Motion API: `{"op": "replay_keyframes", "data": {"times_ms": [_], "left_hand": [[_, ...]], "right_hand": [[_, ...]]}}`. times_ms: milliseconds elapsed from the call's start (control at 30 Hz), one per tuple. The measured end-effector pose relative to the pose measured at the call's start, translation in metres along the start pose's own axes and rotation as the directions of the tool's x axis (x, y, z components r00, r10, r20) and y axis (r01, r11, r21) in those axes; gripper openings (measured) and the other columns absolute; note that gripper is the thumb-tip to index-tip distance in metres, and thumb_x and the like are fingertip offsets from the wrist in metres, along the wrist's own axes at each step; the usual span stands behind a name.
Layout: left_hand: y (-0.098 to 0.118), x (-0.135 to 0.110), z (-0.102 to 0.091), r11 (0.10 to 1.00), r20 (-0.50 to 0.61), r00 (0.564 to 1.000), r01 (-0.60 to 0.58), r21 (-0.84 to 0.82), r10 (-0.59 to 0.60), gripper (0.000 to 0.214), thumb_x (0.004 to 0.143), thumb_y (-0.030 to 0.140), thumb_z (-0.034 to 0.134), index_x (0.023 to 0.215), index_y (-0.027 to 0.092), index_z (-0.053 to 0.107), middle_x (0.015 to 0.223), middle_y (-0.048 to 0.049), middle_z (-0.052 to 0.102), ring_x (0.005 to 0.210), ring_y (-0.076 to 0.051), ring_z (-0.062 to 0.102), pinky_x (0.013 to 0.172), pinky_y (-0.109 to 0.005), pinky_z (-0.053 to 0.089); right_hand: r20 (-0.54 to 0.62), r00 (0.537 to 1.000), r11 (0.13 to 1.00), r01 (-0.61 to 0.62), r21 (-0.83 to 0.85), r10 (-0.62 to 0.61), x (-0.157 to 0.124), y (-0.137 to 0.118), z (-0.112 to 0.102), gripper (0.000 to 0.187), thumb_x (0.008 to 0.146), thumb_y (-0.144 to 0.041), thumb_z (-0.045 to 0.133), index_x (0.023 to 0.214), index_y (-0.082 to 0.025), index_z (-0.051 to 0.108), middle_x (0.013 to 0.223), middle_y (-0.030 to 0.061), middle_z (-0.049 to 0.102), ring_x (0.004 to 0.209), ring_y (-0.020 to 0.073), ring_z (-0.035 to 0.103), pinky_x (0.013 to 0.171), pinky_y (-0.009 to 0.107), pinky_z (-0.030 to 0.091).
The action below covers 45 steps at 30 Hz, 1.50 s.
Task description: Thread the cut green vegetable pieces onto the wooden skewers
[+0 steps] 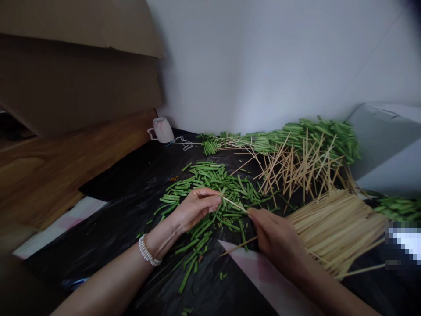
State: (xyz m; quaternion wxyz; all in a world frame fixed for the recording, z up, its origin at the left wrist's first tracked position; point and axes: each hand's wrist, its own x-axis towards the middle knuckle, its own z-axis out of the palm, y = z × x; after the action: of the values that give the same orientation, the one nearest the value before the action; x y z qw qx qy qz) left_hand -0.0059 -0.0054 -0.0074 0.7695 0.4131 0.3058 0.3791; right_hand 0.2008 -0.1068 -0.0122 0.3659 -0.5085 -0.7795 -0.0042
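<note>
My left hand point(197, 205), with a beaded bracelet on its wrist, is closed in a pinch at the far end of a thin bamboo skewer point(234, 203). A short piece of green bean point(222, 192) shows at those fingertips, against the skewer's tip. My right hand point(274, 230) grips the near end of the same skewer, and a second skewer point(241, 246) sticks out below its fingers. Under and around both hands lies a loose heap of cut green beans point(210, 173). Beside my right hand is a thick pile of plain skewers point(335, 224).
Black plastic sheeting point(125, 224) covers the surface. Against the wall lie stacks of threaded green beans point(309, 136) with skewers jutting out. A white mug point(162, 130) and a cord point(184, 143) are at the back left. A cardboard box point(79, 83) and a pale box point(388, 145) flank the area.
</note>
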Motion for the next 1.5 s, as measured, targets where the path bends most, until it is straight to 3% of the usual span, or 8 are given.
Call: {"op": "replay_keyframes", "data": {"times_ms": [167,433,633,767,867,1067,1233,1500], "left_hand": [[-0.004,-0.004,0.011,0.993,0.050,0.998,0.033,0.109,-0.038,0.017,0.058,0.021,0.086,0.068,0.013,0.075,0.064,-0.0008,0.066,0.056,-0.006,0.053,0.055,-0.019,0.038],[-0.007,-0.005,0.013,0.981,0.081,0.995,0.034,0.188,-0.050,0.016,0.060,0.023,0.084,0.068,0.013,0.075,0.065,-0.0012,0.065,0.057,-0.007,0.052,0.055,-0.020,0.038],[-0.004,-0.007,0.014,0.943,0.143,0.990,-0.049,0.329,0.002,0.013,0.064,0.024,0.082,0.071,0.015,0.076,0.069,-0.0020,0.067,0.063,-0.010,0.058,0.062,-0.021,0.043],[-0.005,-0.007,0.016,0.905,0.212,0.977,-0.066,0.420,-0.027,0.013,0.068,0.025,0.080,0.076,0.015,0.076,0.074,-0.0028,0.070,0.067,-0.011,0.061,0.066,-0.022,0.047],[-0.004,-0.004,0.011,0.909,0.174,0.984,-0.051,0.414,-0.024,0.018,0.066,0.026,0.081,0.081,0.017,0.076,0.078,-0.0033,0.073,0.070,-0.012,0.063,0.071,-0.023,0.048],[0.026,0.004,-0.019,0.958,-0.020,0.999,-0.041,0.283,0.048,0.024,0.069,0.032,0.080,0.085,0.014,0.076,0.085,-0.0059,0.073,0.072,-0.010,0.064,0.069,-0.020,0.049],[0.067,0.005,-0.060,0.968,-0.128,0.983,-0.099,0.232,0.131,0.021,0.070,0.025,0.080,0.085,0.011,0.075,0.083,-0.0075,0.072,0.069,-0.010,0.062,0.066,-0.019,0.050],[0.089,0.010,-0.091,0.972,-0.294,0.928,-0.202,0.116,0.228,0.009,0.076,0.013,0.071,0.084,0.011,0.075,0.081,-0.0059,0.071,0.069,-0.008,0.062,0.063,-0.017,0.051]], "right_hand": [[0.100,0.988,0.961,-0.138,0.238,0.117,0.010,-0.012,-0.004,0.024,0.094,-0.017,0.043,0.080,-0.018,0.063,0.065,-0.0013,0.063,0.058,0.0102,0.059,0.056,0.020,0.042],[0.108,0.982,0.932,-0.182,0.314,0.155,0.009,-0.017,-0.003,0.022,0.093,-0.020,0.044,0.081,-0.017,0.062,0.070,-0.0008,0.063,0.062,0.0092,0.057,0.060,0.020,0.040],[0.339,0.896,0.791,-0.422,0.443,0.288,0.012,-0.016,-0.003,0.030,0.095,-0.029,0.044,0.071,-0.019,0.059,0.057,-0.0036,0.055,0.055,0.0098,0.052,0.053,0.020,0.039],[0.248,0.951,0.902,-0.266,0.341,0.186,0.009,-0.014,-0.001,0.027,0.094,-0.024,0.042,0.078,-0.019,0.062,0.066,-0.0009,0.062,0.062,0.0108,0.057,0.059,0.020,0.042],[0.112,0.992,0.997,-0.059,0.047,0.053,0.002,-0.006,0.006,0.027,0.093,-0.015,0.037,0.090,-0.017,0.064,0.081,0.0049,0.068,0.073,0.0142,0.063,0.066,0.023,0.044],[0.162,0.986,0.939,0.020,-0.344,0.038,-0.009,0.017,0.023,0.030,0.087,-0.007,0.038,0.097,-0.018,0.064,0.082,0.0050,0.070,0.064,0.0138,0.063,0.055,0.023,0.038],[0.255,0.958,0.900,-0.004,-0.436,0.128,-0.008,0.017,0.024,0.026,0.084,-0.004,0.043,0.095,-0.019,0.062,0.078,0.0024,0.069,0.060,0.0125,0.061,0.051,0.024,0.031],[0.167,0.986,0.906,0.096,-0.412,-0.029,-0.005,0.007,0.011,0.025,0.082,-0.002,0.044,0.091,-0.017,0.061,0.071,0.0012,0.064,0.056,0.0132,0.057,0.053,0.026,0.031]]}}
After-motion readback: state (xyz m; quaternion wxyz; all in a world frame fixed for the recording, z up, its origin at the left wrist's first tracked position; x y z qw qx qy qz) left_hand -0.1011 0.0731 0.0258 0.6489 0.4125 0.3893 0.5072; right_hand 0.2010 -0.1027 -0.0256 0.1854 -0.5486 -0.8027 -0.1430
